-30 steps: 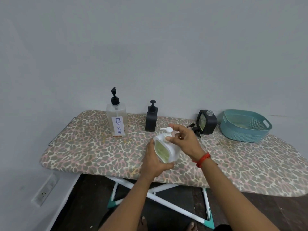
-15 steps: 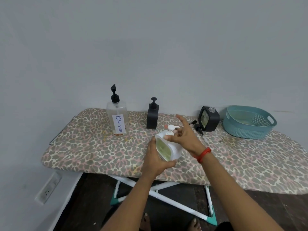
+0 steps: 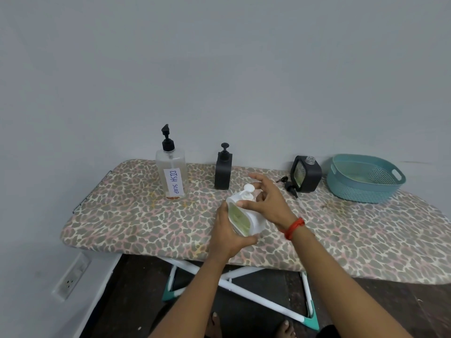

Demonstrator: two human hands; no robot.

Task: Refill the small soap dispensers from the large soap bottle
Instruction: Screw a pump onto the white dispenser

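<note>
My left hand [image 3: 228,234] grips a small white soap dispenser [image 3: 244,214] with greenish liquid, tilted above the board's front. My right hand [image 3: 267,200] is at its white pump top, thumb and fingers on the collar, index finger stretched out. The large clear bottle [image 3: 172,176] labelled DISH SOAP, with a black pump, stands at the back left. A black dispenser [image 3: 223,172] with its pump on stands beside it. A second black dispenser [image 3: 305,174] stands uncapped at the back right, its black pump [image 3: 288,184] lying next to it.
All of it rests on an ironing board [image 3: 122,215] with a leopard-print cover, against a grey wall. A teal plastic basket [image 3: 364,179] sits at the back right. A wall socket [image 3: 72,279] is low on the left. Bare feet show under the board.
My right hand's fingers have shifted around the pump top, the index finger now stretched out. The white dispenser stays in my left hand. The view has tilted slightly.
</note>
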